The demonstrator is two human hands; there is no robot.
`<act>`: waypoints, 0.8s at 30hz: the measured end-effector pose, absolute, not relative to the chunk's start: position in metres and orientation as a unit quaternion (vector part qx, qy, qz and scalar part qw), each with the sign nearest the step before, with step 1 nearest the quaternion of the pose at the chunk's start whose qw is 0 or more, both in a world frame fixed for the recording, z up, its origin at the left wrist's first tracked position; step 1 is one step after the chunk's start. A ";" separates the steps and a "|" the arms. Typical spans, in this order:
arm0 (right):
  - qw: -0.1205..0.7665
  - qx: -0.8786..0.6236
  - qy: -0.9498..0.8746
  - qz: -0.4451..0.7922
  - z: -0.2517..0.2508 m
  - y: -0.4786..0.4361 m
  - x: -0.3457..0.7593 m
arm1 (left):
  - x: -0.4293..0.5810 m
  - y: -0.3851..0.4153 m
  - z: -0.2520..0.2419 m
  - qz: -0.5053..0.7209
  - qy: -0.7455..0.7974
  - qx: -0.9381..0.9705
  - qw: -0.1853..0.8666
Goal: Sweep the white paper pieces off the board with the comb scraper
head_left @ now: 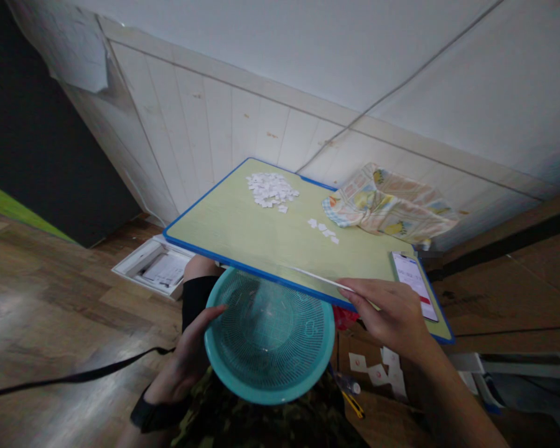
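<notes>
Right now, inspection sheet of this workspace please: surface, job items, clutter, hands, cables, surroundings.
Surface: blue-edged table, pale top.
Job's things: teal basket below the table's near edge; white strip; pile of white pieces, few loose pieces beside.
Clutter: patterned cloth, phone on table.
Hands: left hand grips basket rim; right hand pinches strip in its fingers.
Cables: black strap on floor; thin line on wall, maybe wire.
Surroundings: wood floor, panelled wall, white box on floor.
</notes>
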State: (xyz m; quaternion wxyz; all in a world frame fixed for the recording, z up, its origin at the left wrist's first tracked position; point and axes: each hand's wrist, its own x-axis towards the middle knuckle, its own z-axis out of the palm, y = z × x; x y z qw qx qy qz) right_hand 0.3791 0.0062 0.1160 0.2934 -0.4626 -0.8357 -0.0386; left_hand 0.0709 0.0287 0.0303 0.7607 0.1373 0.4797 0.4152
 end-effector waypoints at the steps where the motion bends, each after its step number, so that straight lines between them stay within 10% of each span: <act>1: 0.288 -0.459 -0.840 -0.031 0.117 0.005 0.379 | 0.070 0.029 0.029 0.415 0.478 0.137 0.761; 24: 0.322 -0.576 -0.727 -0.188 0.122 0.039 0.414 | 0.072 0.027 0.032 0.399 0.506 0.118 0.756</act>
